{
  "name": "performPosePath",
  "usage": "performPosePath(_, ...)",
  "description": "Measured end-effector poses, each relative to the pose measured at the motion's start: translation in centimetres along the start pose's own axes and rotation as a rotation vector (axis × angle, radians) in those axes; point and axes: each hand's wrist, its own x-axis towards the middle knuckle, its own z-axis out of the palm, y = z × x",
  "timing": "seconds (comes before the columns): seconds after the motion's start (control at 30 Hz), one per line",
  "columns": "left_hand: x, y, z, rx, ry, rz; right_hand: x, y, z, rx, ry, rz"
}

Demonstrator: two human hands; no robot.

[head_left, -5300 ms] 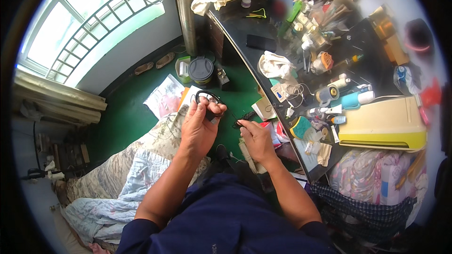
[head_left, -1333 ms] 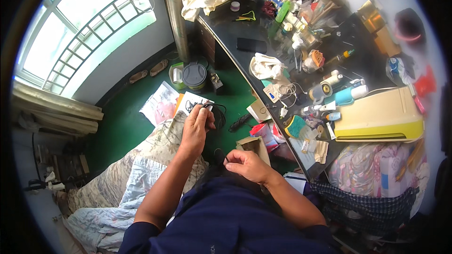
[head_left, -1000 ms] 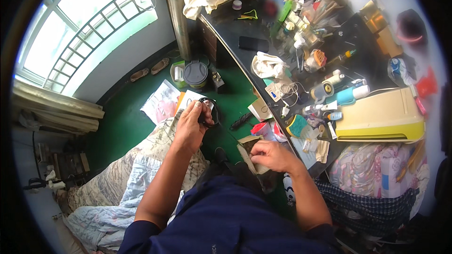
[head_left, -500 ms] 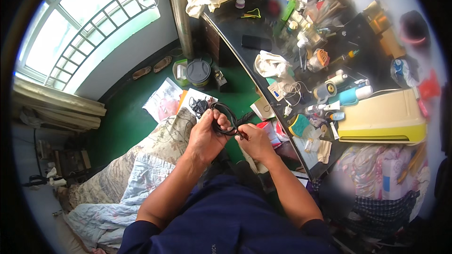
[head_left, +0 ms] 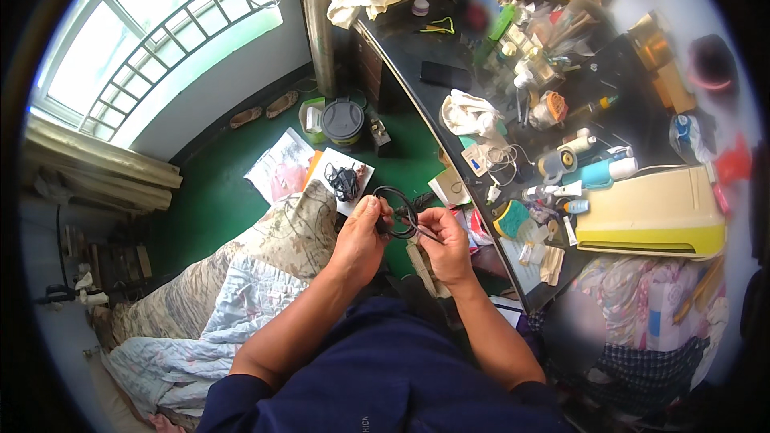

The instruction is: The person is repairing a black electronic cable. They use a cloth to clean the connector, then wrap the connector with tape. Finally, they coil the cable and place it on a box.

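Note:
A black cable is gathered into a small loose coil between my two hands, in front of my body. My left hand grips one side of the coil, its thumb pressed along the top and its fingers curled. On the other side my right hand pinches the cable with thumb and fingertips, so a loop stands up between them. Just beyond my left hand, a separate tangle of black cord lies on white paper. The cable's ends cannot be made out.
To the right runs a black desk crowded with bottles, a white cloth and a beige-and-yellow case. A bed with a patterned quilt is at the left. On the green floor stand a lidded bin and a pair of shoes.
Both hands have shifted slightly right relative to the papers, leaving the tangle of cord more exposed. The coil now stands open between the hands. My right hand has turned its fingers upward.

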Motion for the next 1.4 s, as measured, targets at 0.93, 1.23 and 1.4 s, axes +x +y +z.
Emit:
performPosePath(0.93, -0.4, -0.9, 0.3, 0.657, -0.029, 0.33, 0.4, -5.0, 3.1, -1.163, -0.057, -0.453)
performPosePath(1.23, -0.8, 1.2, 0.1, 0.831, -0.069, 0.223, 0.7, -5.4, 2.6, -0.959, -0.2, -0.477)
performPosePath(1.4, -0.6, 0.6, -0.9, 0.595, -0.164, 0.039, 0.8, -4.7, 1.9, -0.438, -0.232, -0.121)
